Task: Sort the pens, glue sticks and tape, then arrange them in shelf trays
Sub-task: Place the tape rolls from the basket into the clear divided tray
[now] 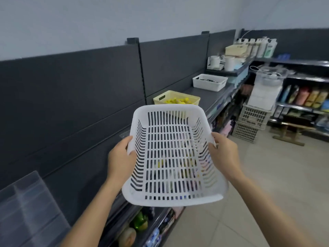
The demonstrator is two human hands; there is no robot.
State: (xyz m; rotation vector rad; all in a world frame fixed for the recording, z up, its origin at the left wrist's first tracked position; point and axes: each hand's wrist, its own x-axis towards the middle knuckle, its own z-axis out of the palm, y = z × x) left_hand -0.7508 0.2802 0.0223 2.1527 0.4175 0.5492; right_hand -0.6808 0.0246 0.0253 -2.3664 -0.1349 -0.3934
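Note:
I hold a white slotted plastic basket (170,154) in the air over the front edge of the dark shelf (210,100); nothing lies inside it. My left hand (121,159) grips its left rim and my right hand (222,152) grips its right rim. Behind it on the shelf stands a pale yellow tray (176,98) holding yellow items. Farther back sits a white tray (210,82) with dark items in it.
A clear plastic divider panel (30,207) stands at the lower left. Lower shelves below hold bottles and packets. White crates (251,122) are stacked on the tiled floor at the right, by another stocked shelf unit (302,97).

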